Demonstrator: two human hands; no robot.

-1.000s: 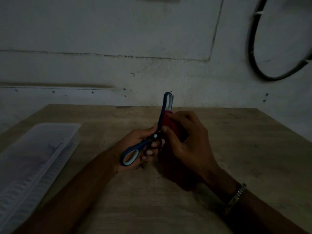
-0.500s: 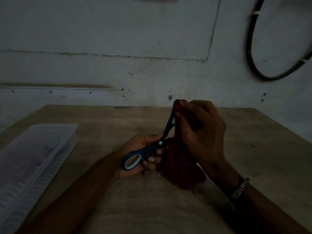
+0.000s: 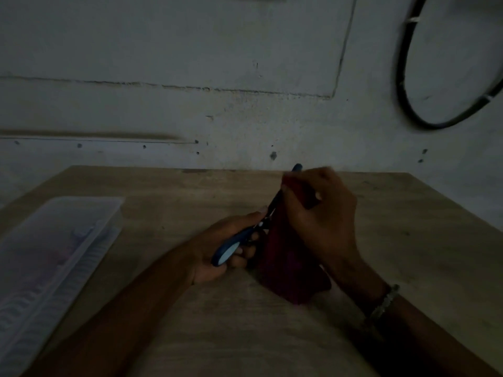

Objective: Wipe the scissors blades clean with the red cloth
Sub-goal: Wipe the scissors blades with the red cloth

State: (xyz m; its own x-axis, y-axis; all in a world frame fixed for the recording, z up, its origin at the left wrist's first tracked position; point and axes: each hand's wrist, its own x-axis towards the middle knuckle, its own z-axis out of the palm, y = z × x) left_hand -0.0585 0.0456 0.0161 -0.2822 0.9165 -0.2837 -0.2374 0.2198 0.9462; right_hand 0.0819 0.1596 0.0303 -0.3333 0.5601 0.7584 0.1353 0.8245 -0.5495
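Over the bare wooden tabletop [image 3: 408, 254] the left hand [image 3: 217, 248] curls its fingers round the lower loop of the dark-blue-handled scissors with pale blue inner grips [image 3: 231, 247], the thumb lying along the handle toward the pivot. The scissors slant up and away from those fingers, their far tip just clear above the right hand [image 3: 324, 221]. That hand's fingers pinch the dark red cloth [image 3: 288, 268] round the upper part of the scissors; the cloth hangs below them, close beside the left fingertips. A clear ribbed plastic box [image 3: 54, 254] sits well off to the left
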